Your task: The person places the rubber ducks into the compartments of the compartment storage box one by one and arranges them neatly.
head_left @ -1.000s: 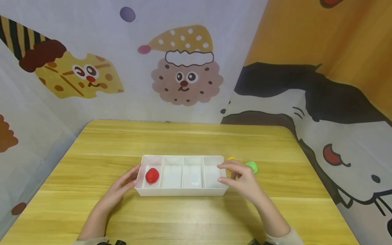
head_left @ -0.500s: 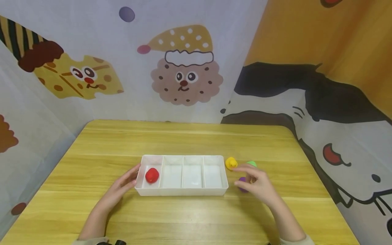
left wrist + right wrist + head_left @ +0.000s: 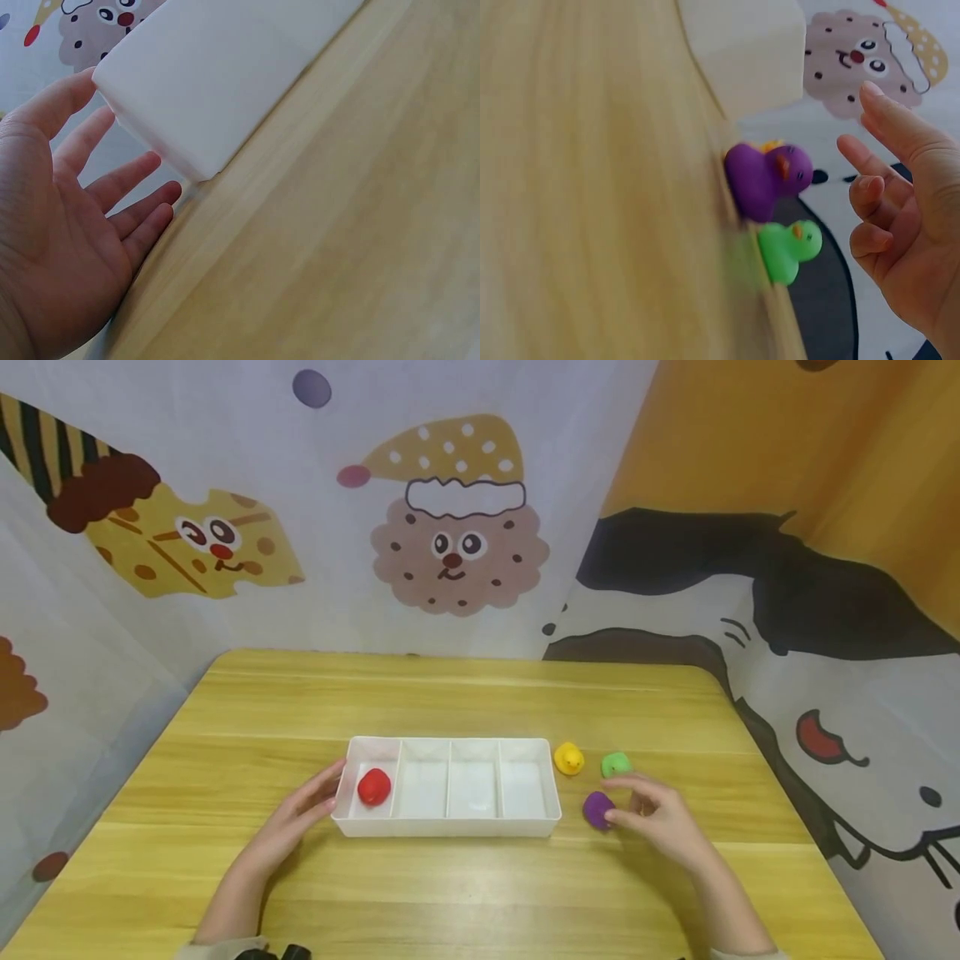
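Observation:
A white tray (image 3: 447, 828) with a row of compartments sits on the table, and a red toy (image 3: 373, 787) lies in its leftmost compartment. My left hand (image 3: 294, 817) rests its straight fingers against the tray's left end; the left wrist view shows the fingertips touching the wall. To the right of the tray my right hand (image 3: 663, 822) hovers above the table with fingers spread and nothing in them. Below and beside it stands a purple rubber duck (image 3: 759, 180). A green rubber duck (image 3: 787, 251) and a yellow rubber duck (image 3: 569, 759) stand close by.
The wooden table (image 3: 450, 902) reaches back to a hanging cloth (image 3: 300, 618) printed with cartoon figures. This cloth also runs along the table's right and left sides.
My right hand has moved right, from the tray's right end to beside the purple duck, uncovering the yellow and purple ducks. My left hand and the tray have stayed in place.

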